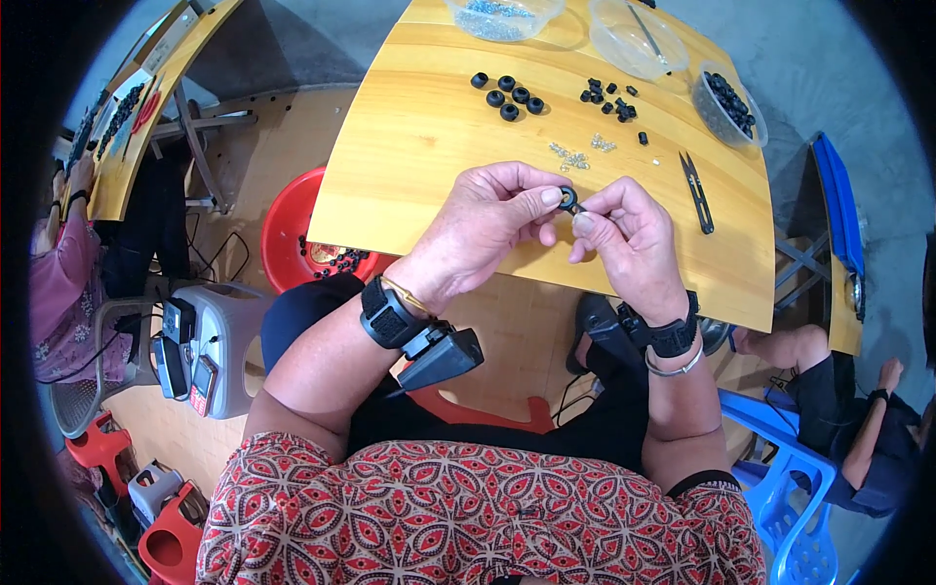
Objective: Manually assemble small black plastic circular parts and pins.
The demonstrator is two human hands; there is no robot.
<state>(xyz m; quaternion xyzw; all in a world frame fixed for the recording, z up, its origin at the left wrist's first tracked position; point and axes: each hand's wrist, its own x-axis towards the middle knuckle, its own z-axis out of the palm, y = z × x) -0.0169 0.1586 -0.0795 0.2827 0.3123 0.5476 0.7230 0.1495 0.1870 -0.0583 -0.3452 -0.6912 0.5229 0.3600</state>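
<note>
Far left, a round red plastic basin [276,229] is parked beside the yellowish wooden table [375,175], with some black beads inside. The shiny black ring-shaped piece [567,199] is held over the table's near edge, clamped between thumb and fingers of the left hand [483,214]. Beyond it, chunky round black beads [495,98], tiny clear beads [568,157] and small black beads [624,112] are laid out. The right hand's [629,239] fingertips are pinched together just beside the ring; what's gripped there can't be told. Rightward, black metal snips [698,193] are left lying.
</note>
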